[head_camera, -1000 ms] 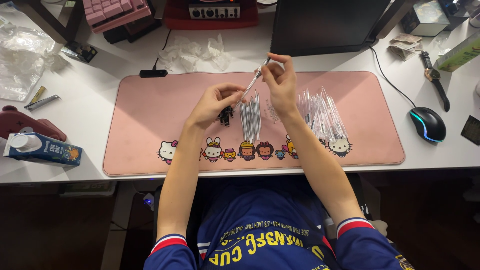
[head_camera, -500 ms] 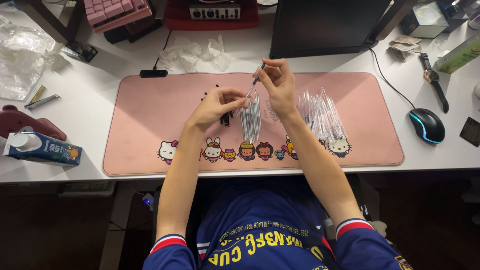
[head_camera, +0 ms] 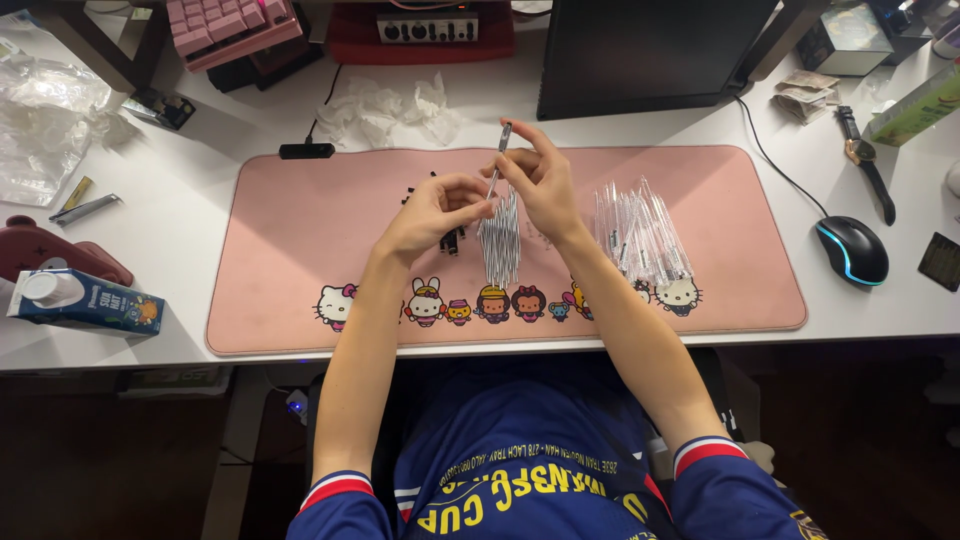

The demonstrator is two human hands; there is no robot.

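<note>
Pen (head_camera: 499, 160): slim clear barrel, dark tip, held tilted above pink desk mat (head_camera: 300, 250). Left hand (head_camera: 432, 212) pinches lower end, right hand (head_camera: 540, 180) pinches mid-barrel. Looks light, stiff, likely slippery; grip mid-barrel. Clear barrels (head_camera: 640, 230) piled just right, refills (head_camera: 500, 245) below.

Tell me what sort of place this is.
Most likely a home computer desk: a monitor at the back, a mouse on the white desktop, and a pink keyboard pushed aside behind a pink desk mat.
</note>
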